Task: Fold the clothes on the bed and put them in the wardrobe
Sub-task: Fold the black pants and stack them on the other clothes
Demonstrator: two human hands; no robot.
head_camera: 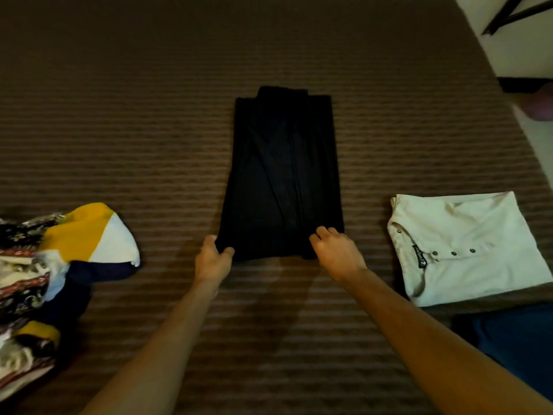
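A black garment (281, 175) lies in the middle of the brown striped bed (149, 115), folded lengthwise into a long narrow strip. My left hand (214, 259) pinches its near left corner, thumb on top of the cloth. My right hand (336, 250) grips the near right corner with curled fingers. A folded white polo shirt (469, 247) with dark buttons rests on the bed to the right. At the left edge sits a heap of unfolded clothes (45, 280), with a yellow, white and navy piece on top of patterned fabric.
A dark blue garment (517, 339) shows at the lower right near the bed's edge. Beyond the bed's right side are a pale floor (535, 136) and dark furniture legs (508, 13).
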